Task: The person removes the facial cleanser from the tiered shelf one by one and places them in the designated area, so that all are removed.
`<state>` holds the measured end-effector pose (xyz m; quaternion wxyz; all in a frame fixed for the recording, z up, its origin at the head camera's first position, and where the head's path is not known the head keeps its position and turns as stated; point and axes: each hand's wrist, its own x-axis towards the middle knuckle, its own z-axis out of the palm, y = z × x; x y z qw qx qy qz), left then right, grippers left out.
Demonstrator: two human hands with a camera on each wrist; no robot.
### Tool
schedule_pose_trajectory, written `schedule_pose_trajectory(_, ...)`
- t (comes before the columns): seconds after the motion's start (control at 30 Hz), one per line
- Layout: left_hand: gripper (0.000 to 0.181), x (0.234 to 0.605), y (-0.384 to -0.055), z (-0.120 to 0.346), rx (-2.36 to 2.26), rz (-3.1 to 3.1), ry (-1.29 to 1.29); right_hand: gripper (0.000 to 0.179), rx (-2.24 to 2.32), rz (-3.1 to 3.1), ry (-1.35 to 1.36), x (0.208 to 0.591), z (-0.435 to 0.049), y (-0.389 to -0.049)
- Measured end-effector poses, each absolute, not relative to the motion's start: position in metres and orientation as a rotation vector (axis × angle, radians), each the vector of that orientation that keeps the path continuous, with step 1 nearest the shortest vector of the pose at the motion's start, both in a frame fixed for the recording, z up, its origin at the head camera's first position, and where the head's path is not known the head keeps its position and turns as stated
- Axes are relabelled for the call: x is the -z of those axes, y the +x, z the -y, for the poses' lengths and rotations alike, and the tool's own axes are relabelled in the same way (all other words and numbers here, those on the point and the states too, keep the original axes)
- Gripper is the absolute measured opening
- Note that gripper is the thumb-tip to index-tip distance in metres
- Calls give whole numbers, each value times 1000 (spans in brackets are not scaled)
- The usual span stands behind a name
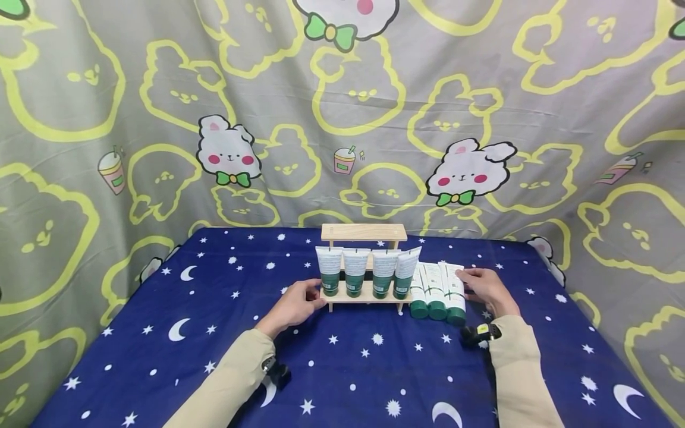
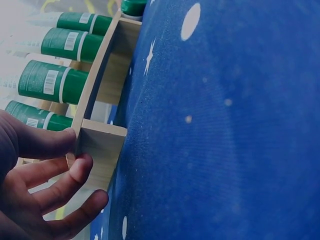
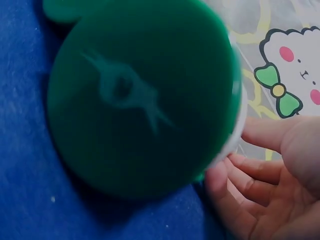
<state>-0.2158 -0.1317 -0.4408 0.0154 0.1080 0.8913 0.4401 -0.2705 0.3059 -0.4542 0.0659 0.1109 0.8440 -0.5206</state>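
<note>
A small wooden rack (image 1: 364,300) stands on the table, with several white-and-green squeeze tubes (image 1: 355,279) upright, caps down, along its front step. The rightmost upright tube (image 1: 407,273) leans to the right. My left hand (image 1: 294,306) pinches the rack's left end, thumb over the step's edge and fingers below, as the left wrist view shows. Right of the rack, three more tubes (image 1: 434,291) lie side by side, green caps toward me. My right hand (image 1: 489,290) holds the outermost lying tube (image 1: 455,294) by its side; its green cap (image 3: 145,100) fills much of the right wrist view.
A higher wooden step (image 1: 364,232) rises at the rack's back. Dark blue cloth (image 1: 342,380) with stars and moons covers the table. A patterned grey curtain (image 1: 299,107) hangs close behind the table and along both sides.
</note>
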Motion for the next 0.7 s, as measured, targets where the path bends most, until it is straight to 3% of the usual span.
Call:
schedule_pose_trajectory(0.43,44,439,-214,132,-1378,-2766,333,61,1519,-2570,340,450,-309,-267)
schedule_pose_trajectory(0.7,44,444,-216,133,-1396,-2772,361,63,1368,-2690,256,428,-307,-258)
